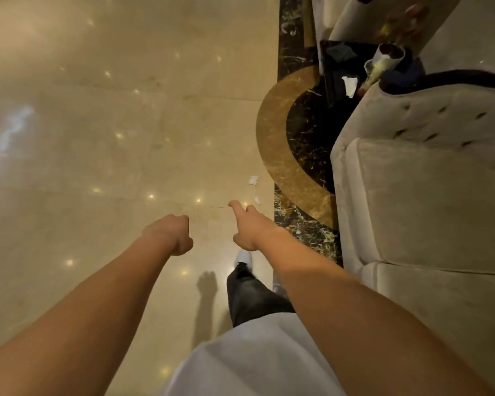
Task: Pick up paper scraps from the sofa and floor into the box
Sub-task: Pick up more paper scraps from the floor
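Both forearms bare, no sleeves, no watch or rings on left hand (173,235) or right hand (247,227). White top (249,361), dark grey trousers (249,298), white shoe (244,259) just below right fingers.

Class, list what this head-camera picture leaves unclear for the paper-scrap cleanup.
- Left hand: fist curled away; contents hidden.
- Box: dark, partly behind the sofa arm; interior unclear.
- Small floor scrap: too small to make out its shape.
- Sofa seat: cut off by the right edge.
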